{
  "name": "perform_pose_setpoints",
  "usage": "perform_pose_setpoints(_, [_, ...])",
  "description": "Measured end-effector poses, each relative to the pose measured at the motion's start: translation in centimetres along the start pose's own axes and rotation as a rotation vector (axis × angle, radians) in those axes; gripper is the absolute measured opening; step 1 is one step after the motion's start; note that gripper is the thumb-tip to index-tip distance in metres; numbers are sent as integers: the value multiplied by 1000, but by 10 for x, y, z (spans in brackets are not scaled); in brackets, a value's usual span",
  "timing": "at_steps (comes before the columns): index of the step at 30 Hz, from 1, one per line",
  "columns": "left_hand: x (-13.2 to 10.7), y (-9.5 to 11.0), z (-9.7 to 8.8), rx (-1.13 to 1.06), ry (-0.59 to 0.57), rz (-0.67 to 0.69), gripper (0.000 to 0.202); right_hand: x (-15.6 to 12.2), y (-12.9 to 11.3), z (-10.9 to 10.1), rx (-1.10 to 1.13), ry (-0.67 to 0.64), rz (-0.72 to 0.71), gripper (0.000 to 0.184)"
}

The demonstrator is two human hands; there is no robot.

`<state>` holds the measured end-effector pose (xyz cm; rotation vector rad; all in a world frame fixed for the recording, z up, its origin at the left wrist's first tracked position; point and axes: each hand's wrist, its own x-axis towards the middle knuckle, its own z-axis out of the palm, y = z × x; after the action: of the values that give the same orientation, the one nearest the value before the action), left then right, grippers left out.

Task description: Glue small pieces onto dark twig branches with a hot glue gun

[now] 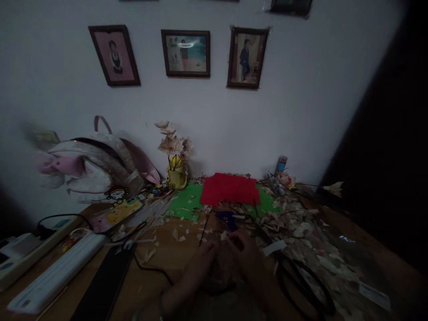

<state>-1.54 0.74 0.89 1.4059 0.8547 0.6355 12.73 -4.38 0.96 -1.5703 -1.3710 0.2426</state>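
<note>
My left hand (204, 258) is closed in a pinch near the table's front. A thin dark stem (205, 227) runs up beside its fingers; whether the hand grips it is too dim to tell. Close by on the right, my right hand (245, 249) has its fingers bent together. Between the fingertips of both hands shows a small pale petal-like piece (224, 235), and I cannot make out which hand touches it. Just beyond them lies a blue glue gun (229, 219). Large black-handled scissors (307, 285) rest right of my right hand.
Red sheet (230, 189) and green sheet (183, 203) lie at the back, near a yellow pot (177, 176) of pale flowers. Petal scraps (310, 236) cover the right side. Left are a backpack (96, 169), a power strip (40, 249), a white box (60, 272) and a black cable (150, 269).
</note>
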Motion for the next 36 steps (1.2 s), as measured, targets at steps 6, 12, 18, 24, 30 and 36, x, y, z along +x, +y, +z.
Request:
perform_pose_setpoints(6, [3, -2, 2, -114, -39, -31, 30, 0, -1, -1, 11, -1, 37, 15])
perform_pose_setpoints(12, [10, -18, 0, -230, -71, -19, 26, -1, -2, -3, 55, 0, 53, 16])
perform_pose_setpoints(18, [10, -18, 0, -227, -98, -5, 26, -1, -4, -3, 90, 9, 85, 19])
perform_pose_setpoints(24, [8, -11, 3, -204, -71, -36, 28, -1, -2, -1, 66, -16, 57, 17])
perform_pose_setpoints(30, [4, -5, 8, -232, -82, -9, 28, -1, -3, -2, -26, -25, -14, 14])
perform_pose_setpoints(36, [-1, 1, 9, -97, -45, -8, 31, -2, -7, -3, -67, -26, -5, 12])
